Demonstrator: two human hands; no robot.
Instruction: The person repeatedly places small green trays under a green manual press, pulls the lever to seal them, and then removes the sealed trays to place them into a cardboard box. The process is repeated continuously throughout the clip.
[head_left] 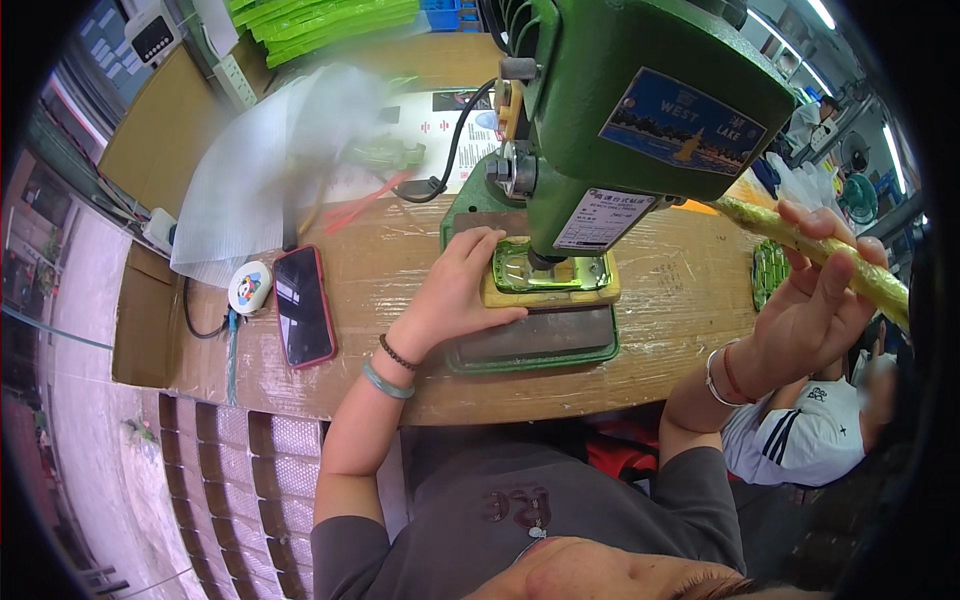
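Note:
A green bench drill press (570,130) stands on the table in front of me. Under its spindle (543,262), a clear green plastic piece (515,277) lies in a yellow block (590,298). The block rests on the press's base plate (530,340). My left hand (462,280) grips the block's left side, fingers behind and thumb along the near edge. On the right, my right hand (825,280) is closed around the press's feed lever (775,226), which is wrapped in shiny yellow film. The spindle hides part of the plastic piece, so contact cannot be made out.
Left of the base lie a phone (304,305) in a red case and a round white case (250,288). A translucent plastic bag (240,190) sits behind them. Green pieces (770,272) are stacked at the right edge. A person in a white shirt (800,430) sits nearby.

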